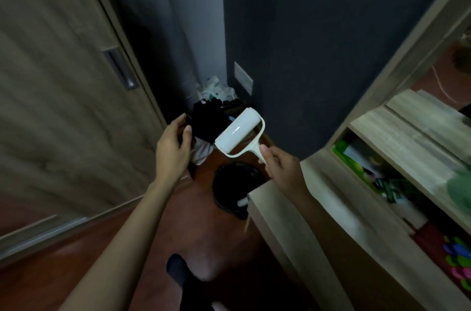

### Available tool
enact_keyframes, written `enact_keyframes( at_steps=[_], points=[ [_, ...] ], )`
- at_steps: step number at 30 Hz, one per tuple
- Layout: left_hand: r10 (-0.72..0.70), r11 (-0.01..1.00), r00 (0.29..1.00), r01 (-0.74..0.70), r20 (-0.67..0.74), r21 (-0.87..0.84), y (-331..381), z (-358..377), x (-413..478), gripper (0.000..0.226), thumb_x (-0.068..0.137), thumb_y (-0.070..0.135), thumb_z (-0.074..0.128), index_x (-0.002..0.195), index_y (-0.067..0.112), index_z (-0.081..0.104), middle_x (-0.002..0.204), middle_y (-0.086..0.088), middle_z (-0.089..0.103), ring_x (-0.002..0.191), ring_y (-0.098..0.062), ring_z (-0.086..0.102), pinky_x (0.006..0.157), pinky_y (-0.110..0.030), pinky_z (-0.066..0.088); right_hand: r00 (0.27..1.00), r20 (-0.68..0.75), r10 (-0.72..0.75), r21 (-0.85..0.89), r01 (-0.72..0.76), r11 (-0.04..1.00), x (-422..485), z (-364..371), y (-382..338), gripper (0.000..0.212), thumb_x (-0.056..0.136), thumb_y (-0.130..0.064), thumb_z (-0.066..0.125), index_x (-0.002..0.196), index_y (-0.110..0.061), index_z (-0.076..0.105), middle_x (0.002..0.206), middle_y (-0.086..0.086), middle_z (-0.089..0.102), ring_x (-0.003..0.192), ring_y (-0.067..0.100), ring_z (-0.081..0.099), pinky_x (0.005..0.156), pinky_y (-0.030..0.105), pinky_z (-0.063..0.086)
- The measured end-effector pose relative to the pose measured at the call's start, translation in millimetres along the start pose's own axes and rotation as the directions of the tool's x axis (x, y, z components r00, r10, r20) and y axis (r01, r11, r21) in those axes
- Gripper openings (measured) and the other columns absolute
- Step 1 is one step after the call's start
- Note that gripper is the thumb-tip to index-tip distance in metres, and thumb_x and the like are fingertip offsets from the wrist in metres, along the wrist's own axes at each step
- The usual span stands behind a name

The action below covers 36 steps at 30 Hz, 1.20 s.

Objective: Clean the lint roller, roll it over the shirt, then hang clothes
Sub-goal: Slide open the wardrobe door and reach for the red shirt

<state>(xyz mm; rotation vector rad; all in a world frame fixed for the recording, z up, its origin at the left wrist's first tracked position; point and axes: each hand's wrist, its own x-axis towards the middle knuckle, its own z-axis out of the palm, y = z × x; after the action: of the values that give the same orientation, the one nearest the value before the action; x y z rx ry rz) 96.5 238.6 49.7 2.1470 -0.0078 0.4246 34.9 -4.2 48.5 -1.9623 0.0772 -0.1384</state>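
Right hand (280,170) gripped white plastic lint roller (238,133) by its handle; left hand (173,150) was open beside it. Shirt-rolling and hanging judged outstanding.

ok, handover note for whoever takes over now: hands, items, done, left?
Right hand grips the lint roller by its handle, held over the black bin on the floor.
Left hand open beside the roll, holding nothing.
Dark clothes pile lies beyond the bin.
Done: roller in hand; its roll looks white, but whether a sheet was peeled is unclear.
Left: roll the shirt, hang clothes.
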Motion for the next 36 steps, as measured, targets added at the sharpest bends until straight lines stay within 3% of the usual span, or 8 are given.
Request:
enact_keyframes(
  at_steps=[12,15,18,22,25,28,32,36],
  points=[
    [0.213,0.932,0.976,-0.191,-0.041,0.308,-115.9,-115.9,139.2,0.038,0.097,0.02,0.053,0.132,0.006,0.051,0.126,-0.013,0.058,0.114,-0.026,0.055,0.094,-0.034,0.044,0.994,-0.107,0.032,0.068,-0.025,0.997,87.4,174.7,-71.4,0.048,0.09,-0.055,0.047,0.056,-0.021,0.05,0.044,-0.006,0.044,0.047,0.013,0.046,0.052,0.035,0.039],
    [0.405,0.775,0.911,-0.387,0.077,0.499,-141.7,-125.9,174.4,0.035,0.093,0.015,0.058,0.127,0.005,0.056,0.12,-0.015,0.061,0.107,-0.03,0.056,0.093,-0.038,0.042,0.991,-0.131,0.022,0.103,-0.008,0.995,98.2,202.8,-88.4,0.054,0.093,-0.05,0.047,0.064,-0.005,0.056,0.049,0.005,0.045,0.046,0.012,0.044,0.049,0.03,0.035],
    [0.579,0.475,0.742,-0.644,0.338,0.6,-161.7,-128.0,209.8,0.033,0.09,0.013,0.052,0.12,0.005,0.062,0.114,-0.014,0.064,0.109,-0.033,0.058,0.096,-0.041,0.036,0.988,-0.15,0.035,0.124,-0.016,0.992,106.9,219.7,-96.6,0.044,0.097,-0.038,0.048,0.059,-0.017,0.055,0.048,0.002,0.047,0.047,0.013,0.045,0.049,0.028,0.034],
    [0.523,0.143,0.589,-0.773,0.616,0.618,-167.3,-134.4,251.3,0.04,0.085,0.011,0.039,0.109,0.003,0.069,0.109,-0.014,0.068,0.117,-0.03,0.059,0.096,-0.042,0.045,0.981,-0.175,0.082,0.137,-0.058,0.989,122.2,229.6,-101.7,0.043,0.097,-0.031,0.048,0.055,-0.025,0.047,0.044,-0.016,0.051,0.047,-0.003,0.049,0.052,0.016,0.036],
    [0.398,-0.024,0.525,-0.814,0.752,0.58,-164.7,-135.5,271.3,0.042,0.084,0.012,0.036,0.102,0.004,0.073,0.109,-0.014,0.069,0.116,-0.028,0.059,0.089,-0.04,0.038,0.979,-0.199,0.043,0.135,-0.016,0.991,131.9,230.6,-106.9,0.046,0.098,-0.02,0.049,0.053,-0.025,0.04,0.043,-0.02,0.051,0.049,-0.009,0.05,0.05,0.008,0.034],
    [0.309,-0.11,0.463,-0.85,0.831,0.515,-160.4,-135.9,281.3,0.039,0.082,0.015,0.037,0.087,0.009,0.075,0.1,-0.01,0.07,0.107,-0.027,0.059,0.078,-0.037,0.031,0.984,-0.178,0.023,0.155,0.005,0.988,141.1,231.3,-110.4,0.046,0.098,-0.019,0.048,0.054,-0.024,0.039,0.043,-0.017,0.049,0.046,-0.006,0.047,0.048,0.008,0.033],
    [0.38,-0.141,0.392,-0.871,0.838,0.471,-155.4,-144.9,286.7,0.017,0.08,0.013,0.059,0.084,0.012,0.075,0.092,-0.006,0.068,0.091,-0.026,0.062,0.073,-0.034,0.027,0.991,-0.136,0.012,0.189,0.014,0.982,151.0,232.5,-112.2,0.043,0.098,-0.022,0.048,0.055,-0.019,0.042,0.044,-0.013,0.045,0.046,-0.003,0.042,0.048,0.011,0.033],
    [0.372,-0.093,0.409,-0.877,0.833,0.472,-157.2,-146.0,289.9,0.039,0.081,0.015,0.036,0.083,0.013,0.075,0.09,-0.003,0.068,0.088,-0.024,0.06,0.069,-0.033,0.026,0.995,-0.101,-0.008,0.185,0.027,0.982,159.4,235.6,-111.8,0.042,0.098,-0.029,0.048,0.065,-0.002,0.053,0.053,-0.004,0.05,0.052,0.002,0.049,0.051,0.015,0.038]
  ],
)
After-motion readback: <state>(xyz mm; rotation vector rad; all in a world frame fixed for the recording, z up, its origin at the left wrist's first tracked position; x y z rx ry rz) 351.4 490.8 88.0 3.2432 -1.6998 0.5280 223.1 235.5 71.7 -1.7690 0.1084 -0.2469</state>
